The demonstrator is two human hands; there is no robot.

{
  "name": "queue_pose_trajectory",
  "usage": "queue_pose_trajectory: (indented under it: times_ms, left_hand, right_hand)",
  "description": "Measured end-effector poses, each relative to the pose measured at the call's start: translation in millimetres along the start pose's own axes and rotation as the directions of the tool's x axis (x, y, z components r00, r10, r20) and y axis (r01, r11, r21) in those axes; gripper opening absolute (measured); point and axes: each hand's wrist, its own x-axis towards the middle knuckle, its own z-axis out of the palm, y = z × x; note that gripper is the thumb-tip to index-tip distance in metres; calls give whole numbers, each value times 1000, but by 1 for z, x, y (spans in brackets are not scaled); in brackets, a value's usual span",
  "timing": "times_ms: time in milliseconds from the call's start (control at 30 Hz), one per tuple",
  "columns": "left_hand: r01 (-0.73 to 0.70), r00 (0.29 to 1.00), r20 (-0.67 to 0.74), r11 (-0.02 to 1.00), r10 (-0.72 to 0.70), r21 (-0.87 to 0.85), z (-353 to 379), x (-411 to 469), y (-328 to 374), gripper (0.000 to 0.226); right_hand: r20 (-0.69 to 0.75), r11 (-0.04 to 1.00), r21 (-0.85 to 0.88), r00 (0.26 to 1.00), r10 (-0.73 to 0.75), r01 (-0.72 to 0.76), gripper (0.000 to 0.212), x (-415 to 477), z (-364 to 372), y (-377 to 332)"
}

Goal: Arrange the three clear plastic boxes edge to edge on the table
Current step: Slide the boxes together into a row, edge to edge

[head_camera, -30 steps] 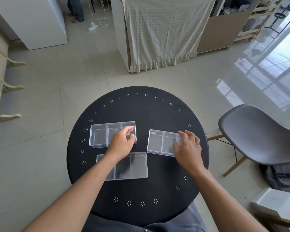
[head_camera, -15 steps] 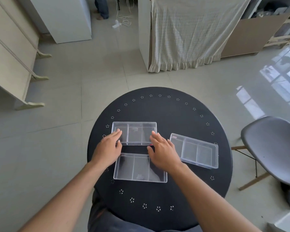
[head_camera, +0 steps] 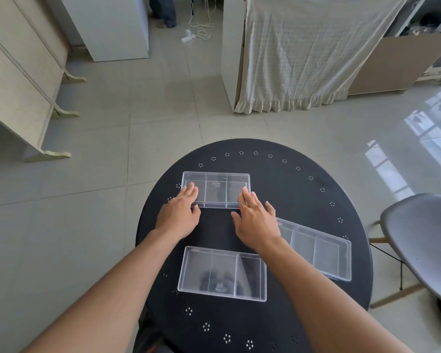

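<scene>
Three clear plastic boxes with dividers lie on the round black table [head_camera: 285, 189]. The far box [head_camera: 215, 188] sits square to me. My left hand [head_camera: 178, 215] presses its fingers on that box's near left corner. My right hand [head_camera: 255, 222] touches its near right corner. The near box [head_camera: 222, 273] lies under my forearms, a wide gap away from the far one. The right box [head_camera: 318, 250] lies slanted, partly hidden by my right wrist, and touches neither of the others.
A grey chair [head_camera: 423, 240] stands close to the table's right side. A cloth-covered cabinet [head_camera: 303, 52] is on the tiled floor beyond the table, and pale furniture [head_camera: 18, 80] stands at the left.
My right hand left the right box and came to the far box's right end. My left hand slid to its left end. The gap between far and near boxes has widened.
</scene>
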Motion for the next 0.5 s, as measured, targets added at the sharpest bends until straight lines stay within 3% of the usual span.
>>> queue_pose_trajectory:
  times_ms: [500]
  left_hand:
    - [43, 999, 25, 999, -43, 9, -22, 92, 12, 64]
  right_hand:
    - [-18, 998, -64, 1000, 24, -26, 78, 83, -21, 9]
